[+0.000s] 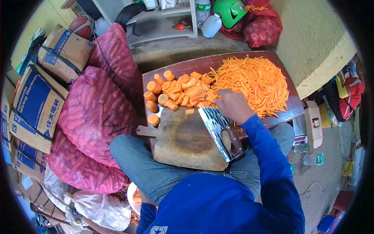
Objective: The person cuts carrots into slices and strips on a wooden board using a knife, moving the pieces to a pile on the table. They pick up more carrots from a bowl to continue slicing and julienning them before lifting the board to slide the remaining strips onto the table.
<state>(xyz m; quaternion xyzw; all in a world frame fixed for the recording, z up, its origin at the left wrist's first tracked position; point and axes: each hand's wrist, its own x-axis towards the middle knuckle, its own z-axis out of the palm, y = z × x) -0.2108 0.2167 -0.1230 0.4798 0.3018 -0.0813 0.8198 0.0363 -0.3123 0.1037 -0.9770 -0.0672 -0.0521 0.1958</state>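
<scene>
My right hand [233, 106] reaches over the table with its fingers apart, at the border between cut carrot chunks [196, 93] and a large heap of carrot sticks [253, 84]. Its fingertips meet the carrots, and I see nothing held in it. Just below lies a wide cleaver [216, 130] with a brown handle, on the right side of a worn wooden cutting board [183, 142]. One small carrot piece rests at the board's top edge. My left hand is mostly hidden beside my left leg; only the wrist [144, 198] shows, near a white bucket [131, 199] containing carrots.
Pink mesh sacks [97, 113] full of carrots and strapped cardboard boxes [39, 107] crowd the left. Behind the reddish table [298, 107] stand a grey shelf [163, 33], a white jug [211, 26] and a green helmet [229, 12]. A concrete wall [311, 43] borders the right.
</scene>
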